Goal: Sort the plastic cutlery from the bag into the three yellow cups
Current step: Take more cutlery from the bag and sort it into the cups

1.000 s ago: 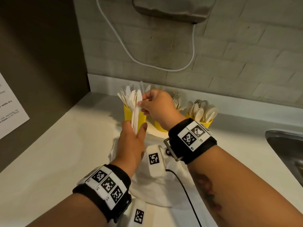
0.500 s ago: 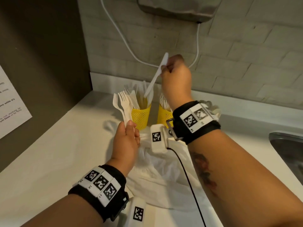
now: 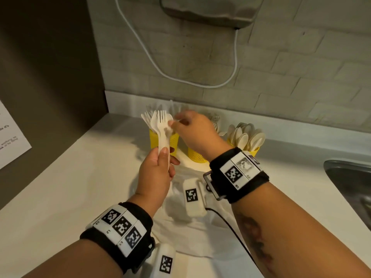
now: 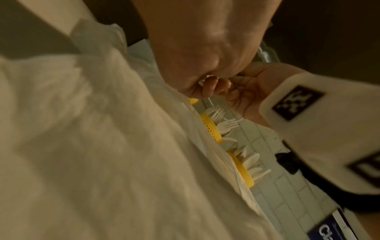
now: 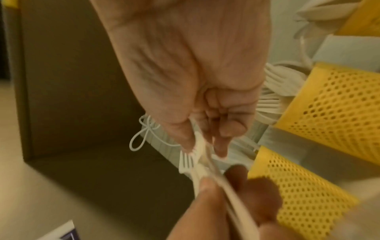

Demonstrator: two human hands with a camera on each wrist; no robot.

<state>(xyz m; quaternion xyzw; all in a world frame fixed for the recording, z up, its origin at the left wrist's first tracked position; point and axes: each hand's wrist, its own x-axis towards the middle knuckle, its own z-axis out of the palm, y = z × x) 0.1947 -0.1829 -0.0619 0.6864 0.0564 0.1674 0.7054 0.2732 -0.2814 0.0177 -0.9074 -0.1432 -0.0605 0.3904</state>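
Note:
My left hand (image 3: 167, 156) grips the handles of a small bunch of white plastic forks (image 3: 160, 127), held upright in front of the left yellow cup (image 3: 154, 140). My right hand (image 3: 174, 124) pinches the head of one fork in that bunch; the right wrist view shows the same pinch (image 5: 203, 146) on the forks (image 5: 188, 160). The middle yellow cup (image 3: 195, 157) is partly hidden behind my right wrist. Spoons fill the right yellow cup (image 3: 255, 152). The white plastic bag (image 3: 190, 227) lies flat on the counter under my forearms.
A steel sink (image 3: 351, 177) begins at the counter's right edge. A dark side wall with a paper sheet (image 3: 10, 137) closes off the left. A tiled wall with a white cable (image 3: 152, 61) and a mounted grey device (image 3: 206, 11) stands behind the cups.
My right hand lifted a knife high above the left cup, then came back down without it to the forks in my left hand and now pinches one. The left hand stayed nearly in place.

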